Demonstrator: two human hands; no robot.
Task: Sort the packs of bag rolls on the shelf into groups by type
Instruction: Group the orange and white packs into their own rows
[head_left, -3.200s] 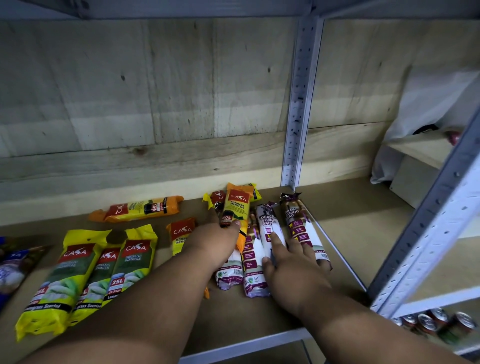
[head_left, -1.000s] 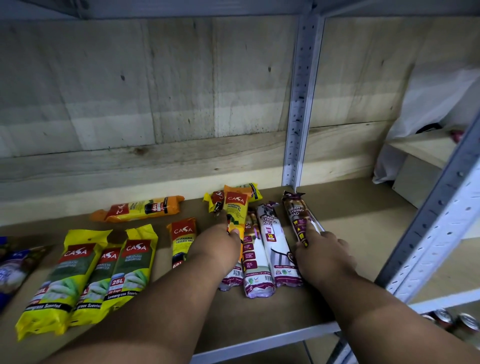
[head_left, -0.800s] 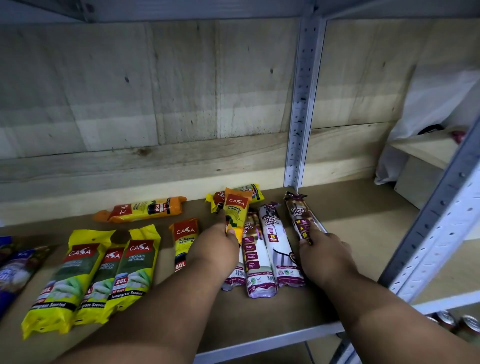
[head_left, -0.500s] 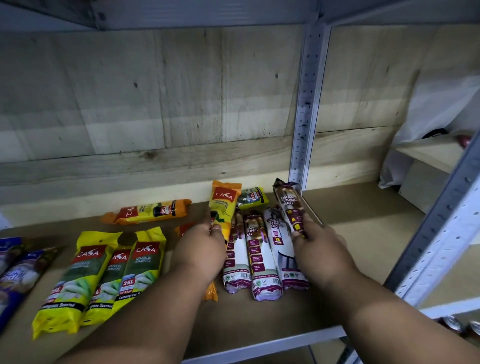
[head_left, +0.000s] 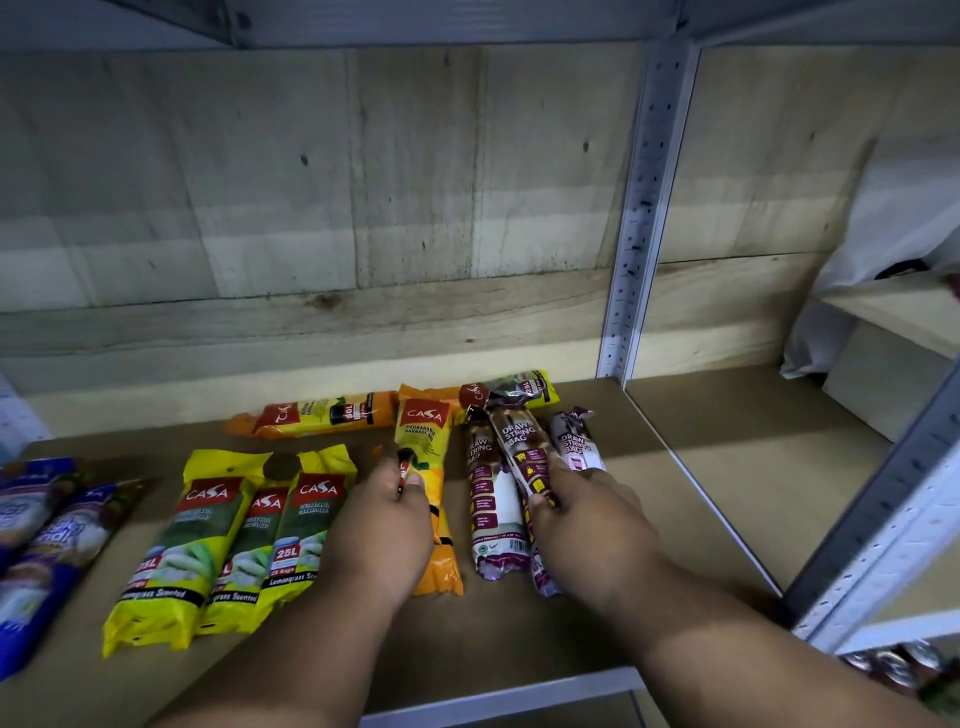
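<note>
My left hand (head_left: 382, 530) grips an orange Casa pack (head_left: 425, 441) lying lengthwise on the brown shelf board (head_left: 701, 499). My right hand (head_left: 587, 519) holds a purple-and-white draw string bag roll (head_left: 519, 441); two more draw string rolls flank it, one on its left (head_left: 491, 509) and one on its right (head_left: 574, 441). Three yellow Casa lemongrass packs (head_left: 218, 540) lie side by side at the left. Another orange Casa pack (head_left: 317, 414) lies crosswise at the back. A yellow Casa pack (head_left: 524, 389) sits behind the draw string rolls.
Blue packs (head_left: 36, 540) lie at the far left edge. A perforated metal upright (head_left: 641, 208) stands at the back, another post (head_left: 883, 530) at the front right. Cans (head_left: 893, 665) show on the lower shelf. A white bag (head_left: 904, 208) hangs at right.
The orange pack in my left hand has shifted left, away from the draw string rolls. My right hand has closed on a draw string roll and set it among the others.
</note>
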